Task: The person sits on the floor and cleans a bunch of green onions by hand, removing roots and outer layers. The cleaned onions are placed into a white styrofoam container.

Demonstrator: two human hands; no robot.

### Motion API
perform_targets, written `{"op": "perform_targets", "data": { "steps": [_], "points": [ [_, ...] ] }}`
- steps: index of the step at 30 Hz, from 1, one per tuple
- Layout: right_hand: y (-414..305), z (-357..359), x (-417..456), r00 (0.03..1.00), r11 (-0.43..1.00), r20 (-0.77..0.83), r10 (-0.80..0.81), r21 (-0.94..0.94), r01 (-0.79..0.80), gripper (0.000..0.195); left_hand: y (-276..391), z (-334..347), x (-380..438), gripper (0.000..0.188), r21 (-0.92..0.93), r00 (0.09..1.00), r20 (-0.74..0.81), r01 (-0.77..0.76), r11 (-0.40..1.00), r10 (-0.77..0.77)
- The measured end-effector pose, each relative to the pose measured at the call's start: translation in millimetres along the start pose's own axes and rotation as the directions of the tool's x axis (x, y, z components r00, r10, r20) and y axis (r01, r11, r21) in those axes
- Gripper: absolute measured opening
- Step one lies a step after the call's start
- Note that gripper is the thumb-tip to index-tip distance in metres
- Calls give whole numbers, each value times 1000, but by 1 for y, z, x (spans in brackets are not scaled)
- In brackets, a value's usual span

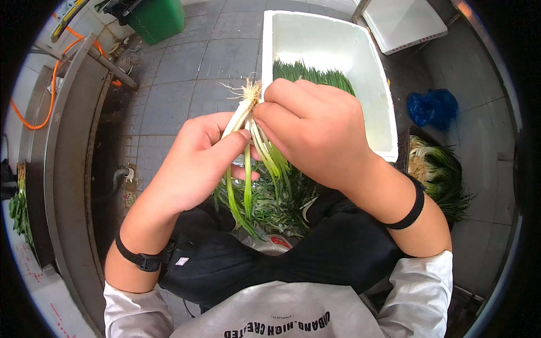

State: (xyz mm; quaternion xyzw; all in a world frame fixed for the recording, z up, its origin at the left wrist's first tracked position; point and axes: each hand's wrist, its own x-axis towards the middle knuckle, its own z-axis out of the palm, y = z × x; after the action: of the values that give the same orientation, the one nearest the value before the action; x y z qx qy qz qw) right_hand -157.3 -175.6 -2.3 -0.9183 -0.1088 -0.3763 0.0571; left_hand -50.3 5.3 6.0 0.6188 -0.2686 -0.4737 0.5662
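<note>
My left hand [205,156] holds a small bunch of green onions [241,115] by its white stems, thumb on top, with the stringy roots up and the green leaves hanging down. My right hand [315,122] is curled, its thumb and forefinger pinched at the root end of the same bunch. Beyond it stands a white foam box [334,25] with trimmed green leaves [312,74] inside, partly hidden by my right hand. Below both hands, between the knees, lies a heap of loose green scraps [277,211].
At the right is a dark crate of green onions with roots [435,164], with a blue plastic bag [433,107] beyond it. A green bin [158,21] and a steel frame [69,169] with an orange hose [53,84] stand on the left. Another white box [401,21] is at top right.
</note>
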Motion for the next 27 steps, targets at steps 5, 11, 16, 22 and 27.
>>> {"op": "perform_targets", "data": {
  "steps": [5,11,16,22,27],
  "points": [
    [2,3,0,1000,999,-8,17,32,-17,14,-1,0,1,27,-15,1000,14,0,1000,0],
    [3,4,-3,996,982,22,82,169,-85,16,0,3,2,24,22,999,-10,-41,999,42],
    [4,9,-8,970,884,84,227,400,-241,14,-4,3,5,25,128,998,-29,-55,990,60],
    [6,3,-7,846,574,301,440,631,-522,9,-4,5,7,22,111,997,-60,-43,993,49],
    [7,0,-8,844,545,306,441,656,-522,10,-4,6,7,22,113,996,-71,-46,993,54]
  ]
}}
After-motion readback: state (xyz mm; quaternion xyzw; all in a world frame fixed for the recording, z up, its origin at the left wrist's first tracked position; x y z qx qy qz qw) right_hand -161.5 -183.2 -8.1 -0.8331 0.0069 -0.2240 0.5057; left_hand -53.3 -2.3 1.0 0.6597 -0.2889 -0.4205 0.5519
